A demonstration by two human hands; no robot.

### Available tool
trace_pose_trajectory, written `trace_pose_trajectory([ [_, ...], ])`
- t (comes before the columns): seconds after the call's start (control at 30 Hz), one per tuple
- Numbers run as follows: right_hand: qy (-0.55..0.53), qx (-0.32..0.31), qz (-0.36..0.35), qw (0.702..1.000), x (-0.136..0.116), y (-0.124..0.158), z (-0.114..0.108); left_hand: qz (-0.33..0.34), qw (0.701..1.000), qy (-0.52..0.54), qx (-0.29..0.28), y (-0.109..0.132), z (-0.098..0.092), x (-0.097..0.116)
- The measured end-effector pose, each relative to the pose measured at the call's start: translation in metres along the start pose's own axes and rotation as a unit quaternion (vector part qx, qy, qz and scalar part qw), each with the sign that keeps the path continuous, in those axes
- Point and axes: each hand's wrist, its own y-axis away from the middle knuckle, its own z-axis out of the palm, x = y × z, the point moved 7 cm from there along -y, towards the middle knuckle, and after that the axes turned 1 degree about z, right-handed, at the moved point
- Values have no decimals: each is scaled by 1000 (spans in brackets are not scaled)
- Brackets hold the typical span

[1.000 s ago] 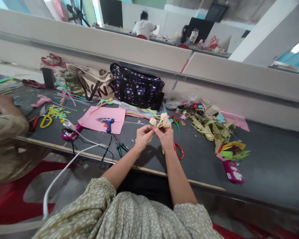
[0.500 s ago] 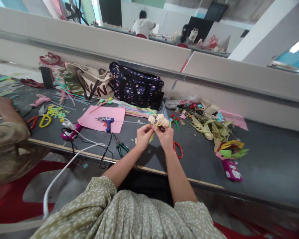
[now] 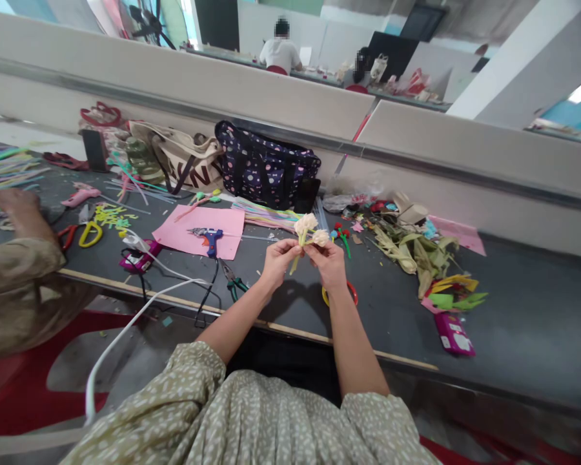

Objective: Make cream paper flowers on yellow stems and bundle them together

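Pale cream artificial flowers (image 3: 305,224) on light green stems stand up between my fingers, just above the dark table. My left hand (image 3: 279,259) pinches the stems from the left. From the right, my right hand (image 3: 330,261) pinches the stem of the flower leaning right. Below my right wrist lie scissors (image 3: 353,292) with red and yellow handles, partly covered by my arm. Green-handled pliers (image 3: 233,281) rest left of my hands, their handles partly behind my forearm. A blue glue gun (image 3: 212,240) lies on a pink sheet (image 3: 229,225) farther left.
Dried husks (image 3: 419,255) and paper scraps lie to the right, beside a magenta packet (image 3: 455,334). A dark patterned bag (image 3: 266,165) stands behind pastel strips (image 3: 266,215). A white cable (image 3: 140,309) crosses the table edge. At the left is a co-worker's hand (image 3: 22,208).
The flowers have turned and spread apart, so the green stems show more between my hands. My right hand has shifted slightly right. The co-worker's hand at left has moved right.
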Motion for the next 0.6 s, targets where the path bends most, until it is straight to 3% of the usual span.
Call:
trace_pose_trajectory([
  [0.17, -17, 15, 16, 1000, 3, -1, 3, -4, 1000, 0, -4, -1, 2, 2],
  [0.6, -44, -20, 26, 999, 6, -4, 9, -25, 999, 30, -11, -2, 3, 4],
])
